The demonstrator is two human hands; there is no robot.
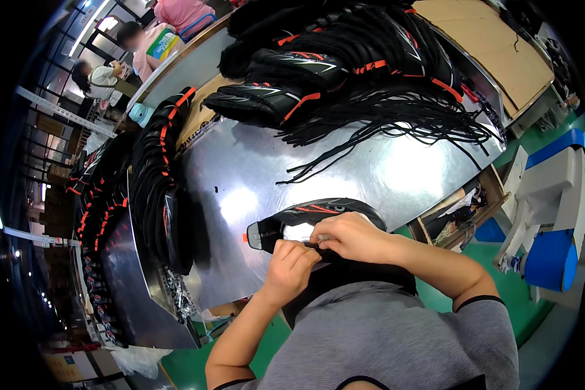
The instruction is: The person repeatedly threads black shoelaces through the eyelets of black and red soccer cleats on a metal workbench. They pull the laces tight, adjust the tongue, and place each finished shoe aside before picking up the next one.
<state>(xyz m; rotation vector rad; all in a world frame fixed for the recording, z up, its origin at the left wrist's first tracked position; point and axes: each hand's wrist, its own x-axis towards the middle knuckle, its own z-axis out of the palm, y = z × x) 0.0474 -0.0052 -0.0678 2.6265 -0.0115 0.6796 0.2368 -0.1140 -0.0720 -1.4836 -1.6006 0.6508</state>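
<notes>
Head view, single frame. One black shoe upper (318, 218) with red trim lies at the near edge of the metal table (240, 169), directly under both hands. The left hand (289, 263) is clenched on the near edge of the upper, fingers curled down over it. The right hand (351, 237) pinches the same edge just beside the left, fingertips closed on what looks like a small pale piece; what it is cannot be told. The two hands nearly touch.

Progress, as a judgement: this upper appears to be mid-handling. Whether it is laced cannot be seen, since the hands cover that area. A loose bundle of black laces (396, 127) lies beyond the hands, well apart from them, so a good deal of work seems left.

Counts: one upper in hand. A heap of like uppers (331, 58) sits beyond the laces; too overlapped to count, clearly more than six. A second stacked row (159, 169) stands to the left of the left hand, also uncountable. Laces: many, not separable.
</notes>
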